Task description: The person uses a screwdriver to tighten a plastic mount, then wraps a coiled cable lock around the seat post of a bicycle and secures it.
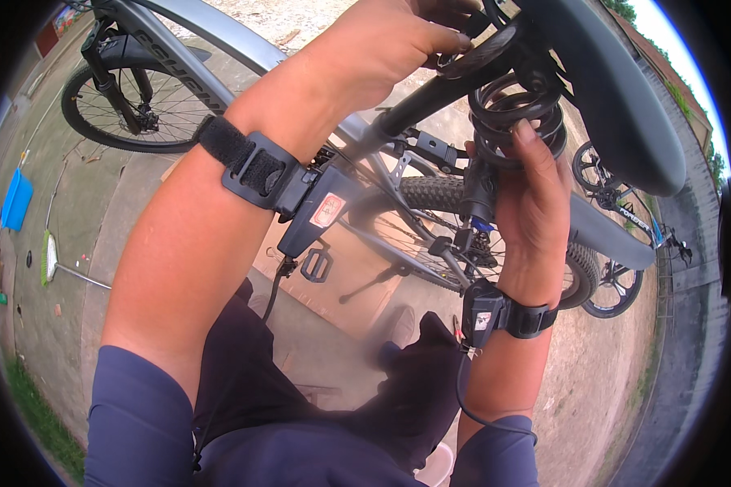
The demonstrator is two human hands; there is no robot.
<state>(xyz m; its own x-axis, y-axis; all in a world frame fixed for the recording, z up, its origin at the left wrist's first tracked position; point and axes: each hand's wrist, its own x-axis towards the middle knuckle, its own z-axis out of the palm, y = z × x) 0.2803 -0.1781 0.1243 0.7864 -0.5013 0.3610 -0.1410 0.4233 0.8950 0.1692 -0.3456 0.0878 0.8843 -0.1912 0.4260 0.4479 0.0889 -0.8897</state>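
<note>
A grey bicycle (260,53) stands across in front of me, its black saddle (625,105) at the upper right. Black glossy coils, apparently a coiled cable lock (518,101), sit just under the saddle beside the seat post (410,109). My right hand (536,191) is closed around the coils from below, its thumb pressed on their near side. Up by the top of the seat post, my left hand (418,40) has its fingers bent in a pinch next to a loop of the cable. What they hold is partly hidden and cut off by the upper edge.
Brown cardboard (333,300) lies under the bicycle's pedal (315,265). A second bicycle (617,280) stands behind at the right, near a grey wall (698,325). At the left are a blue plastic container (16,199) and a broom (49,258). Strapped devices with cables sit on both forearms.
</note>
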